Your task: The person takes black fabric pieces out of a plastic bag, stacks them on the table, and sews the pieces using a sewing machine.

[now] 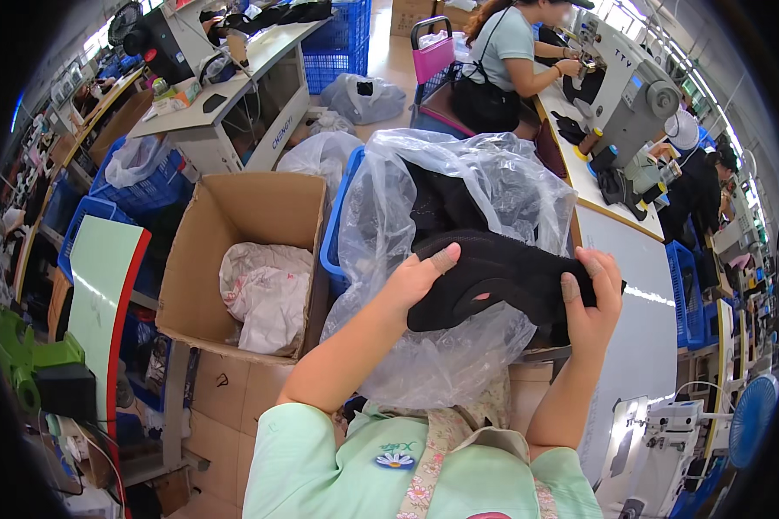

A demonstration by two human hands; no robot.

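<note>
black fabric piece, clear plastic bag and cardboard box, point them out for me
black fabric piece [502,281], head view, on its middle between the two hands
clear plastic bag [446,359], head view, on its lower bulge under the fabric
cardboard box [260,208], head view, on its inner back wall

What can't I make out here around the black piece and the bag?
- Black fabric piece: its underside and right end, covered by the left hand and right hand, head view.
- Clear plastic bag: contents blurred by crinkled film.
- Cardboard box: bottom hidden under white wrapping.
</note>
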